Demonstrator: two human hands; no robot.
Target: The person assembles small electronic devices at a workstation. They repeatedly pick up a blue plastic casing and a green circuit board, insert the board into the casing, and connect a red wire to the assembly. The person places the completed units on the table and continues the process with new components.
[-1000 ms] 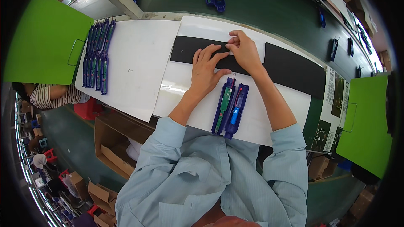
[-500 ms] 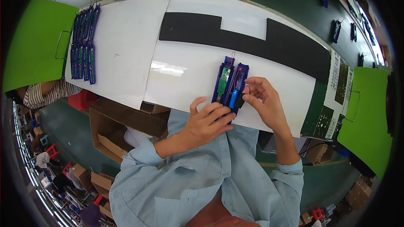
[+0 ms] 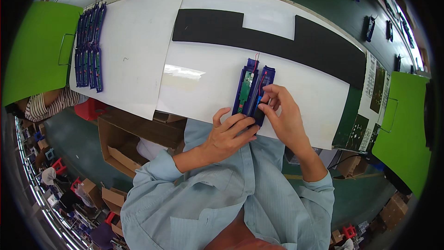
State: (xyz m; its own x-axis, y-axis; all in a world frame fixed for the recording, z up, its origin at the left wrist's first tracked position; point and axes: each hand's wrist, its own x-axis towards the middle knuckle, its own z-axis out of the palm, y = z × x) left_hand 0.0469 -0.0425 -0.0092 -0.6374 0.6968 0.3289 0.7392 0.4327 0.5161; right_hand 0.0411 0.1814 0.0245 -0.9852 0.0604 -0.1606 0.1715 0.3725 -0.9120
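Note:
Two long dark-blue plastic casing halves lie side by side on the white work surface in front of me. The left casing half (image 3: pixel 240 93) holds a narrow green circuit board (image 3: pixel 246 88) with red wires at its far end. In the right casing half (image 3: pixel 268 72) is a blue cylindrical battery, now mostly covered. My left hand (image 3: pixel 229 133) grips the near ends of the casings, its fingers closed over them. With thumb and fingers pinched, my right hand (image 3: pixel 282 111) holds a small black piece (image 3: pixel 261 109) over the battery. Its exact kind is unclear.
A black notched mat (image 3: pixel 208 25) lies beyond the casings. Rows of filled blue casings (image 3: pixel 88 46) stand at the far left by a green panel (image 3: pixel 39 51). Another green panel (image 3: pixel 402 129) is at right. More casings (image 3: pixel 370 28) lie on the green belt. A cardboard box (image 3: pixel 122 139) sits below left.
My right hand has moved left and brought the black piece from beside the right casing onto the battery. My left hand stays at the casings' near ends.

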